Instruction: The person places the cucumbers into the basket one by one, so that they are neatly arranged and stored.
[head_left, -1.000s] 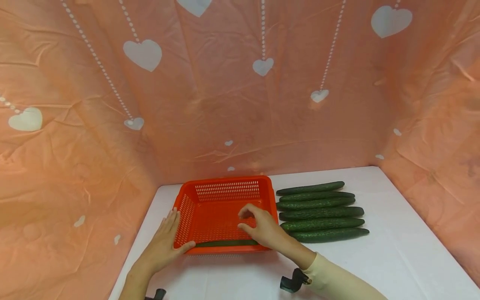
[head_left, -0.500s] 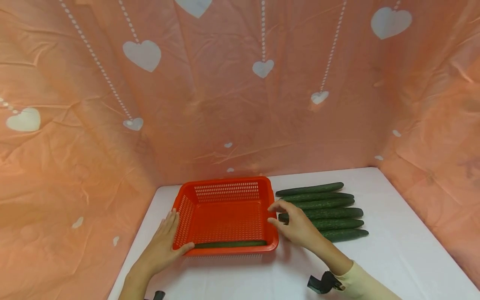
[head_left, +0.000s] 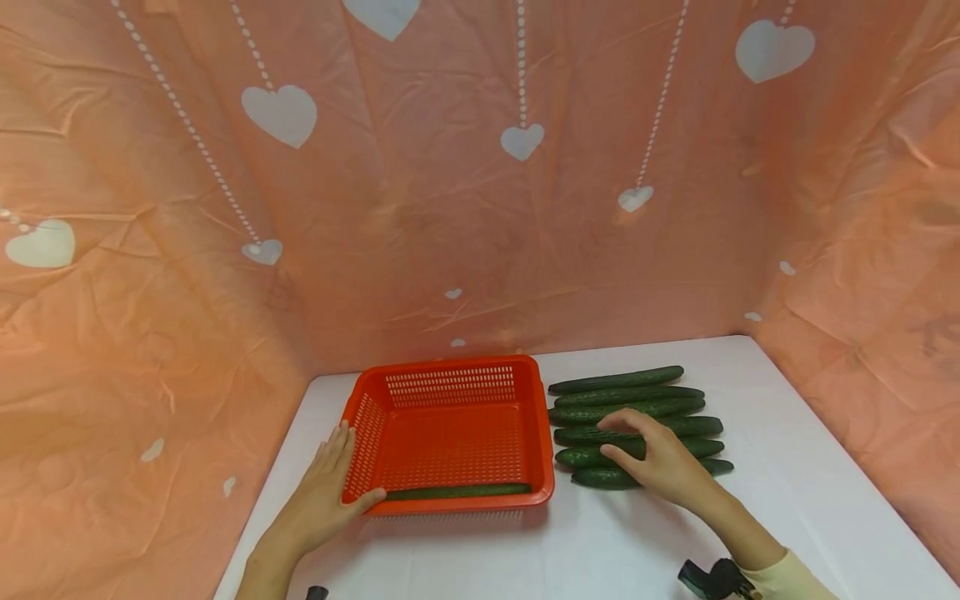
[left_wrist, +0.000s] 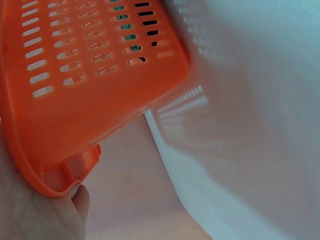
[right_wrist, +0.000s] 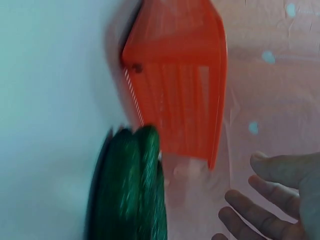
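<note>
We can't see the middle of the nearest cucumber (head_left: 604, 478) behind the right hand (head_left: 663, 463), and the right sleeve (head_left: 791, 580) gets cropped.

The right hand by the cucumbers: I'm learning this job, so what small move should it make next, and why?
I'd lower the right hand and pinch the nearest long dark-green cucumber, probably for the red slatted plastic basket. The hand hovers over the cucumber row, holding nothing; one cucumber already lies inside, and the left hand touches the basket's rim.
</note>
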